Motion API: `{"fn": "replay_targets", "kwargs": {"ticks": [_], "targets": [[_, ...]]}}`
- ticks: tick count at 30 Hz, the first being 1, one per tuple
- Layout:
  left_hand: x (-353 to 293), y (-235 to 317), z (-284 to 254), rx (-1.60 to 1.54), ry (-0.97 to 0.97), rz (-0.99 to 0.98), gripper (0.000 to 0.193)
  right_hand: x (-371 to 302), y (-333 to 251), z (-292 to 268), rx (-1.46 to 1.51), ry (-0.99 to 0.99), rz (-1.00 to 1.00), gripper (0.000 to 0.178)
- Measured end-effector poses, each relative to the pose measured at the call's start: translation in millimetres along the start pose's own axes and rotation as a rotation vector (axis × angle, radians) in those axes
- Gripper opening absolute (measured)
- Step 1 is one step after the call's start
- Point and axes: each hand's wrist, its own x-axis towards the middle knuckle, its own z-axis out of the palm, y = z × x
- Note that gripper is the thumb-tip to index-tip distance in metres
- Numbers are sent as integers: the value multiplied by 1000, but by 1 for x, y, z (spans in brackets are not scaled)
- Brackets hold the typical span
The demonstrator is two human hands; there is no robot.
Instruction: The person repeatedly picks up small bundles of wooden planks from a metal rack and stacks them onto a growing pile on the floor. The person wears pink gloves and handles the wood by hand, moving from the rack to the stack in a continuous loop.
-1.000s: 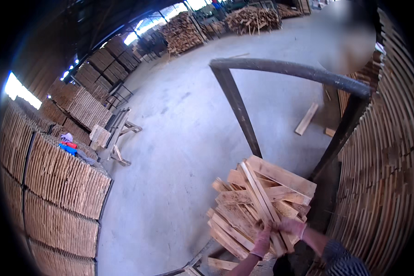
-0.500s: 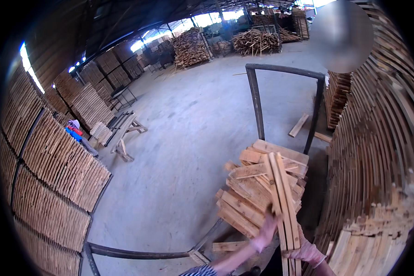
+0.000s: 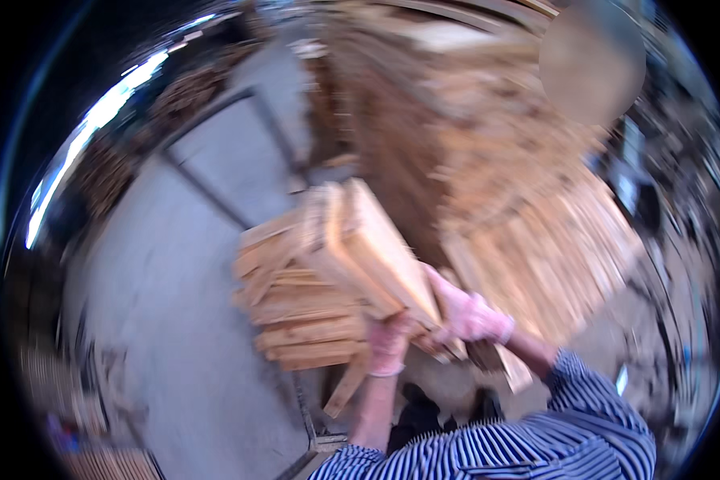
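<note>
Several wooden boards (image 3: 388, 256) are held together between my hands, tilted and smeared by motion. My left hand (image 3: 389, 342), in a pink glove, grips them from the left near their lower end. On their right side my right hand (image 3: 466, 310), gloved in the same pink, is closed round them, its fingertips partly hidden. Just left of the held boards, and partly behind them, lies a loose pile of short boards (image 3: 308, 330). The boards' far end overlaps this pile in the view; whether they touch it I cannot tell.
A tall stack of boards (image 3: 528, 248) rises close on the right. Beyond the pile stands a dark metal frame (image 3: 208, 188), with grey concrete floor (image 3: 168, 320) to the left. One loose board (image 3: 346, 388) leans below the pile. My shoes (image 3: 418, 412) show near the lower edge.
My view has swung right and down, so the pile and metal frame now sit further left. The boards in my hands have turned with me, and both hands still hold them.
</note>
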Motion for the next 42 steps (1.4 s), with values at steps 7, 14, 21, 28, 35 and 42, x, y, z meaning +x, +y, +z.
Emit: {"fn": "replay_targets", "kwargs": {"ticks": [7, 14, 21, 28, 35, 42], "targets": [[-12, -72, 90, 810, -563, 520, 69, -99, 117, -71, -239, 236, -79, 125], [-25, -196, 189, 1013, -931, 598, 73, -180, 273, -133, -193, 340, 55, 130], [-11, -201, 256, 322, -353, -314, 68, -236, 183, -239, -77, 35, 255, 135], [-58, -268, 381, -111, -24, -728, 73, -325, 251, -269, 106, 366, 428, 111], [-77, -326, 475, -41, -64, -849, 83, -401, 371, -459, -341, 526, 666, 96], [-40, -404, 549, -44, 29, -906, 87, -411, 500, -690, -584, 580, 828, 88]]}}
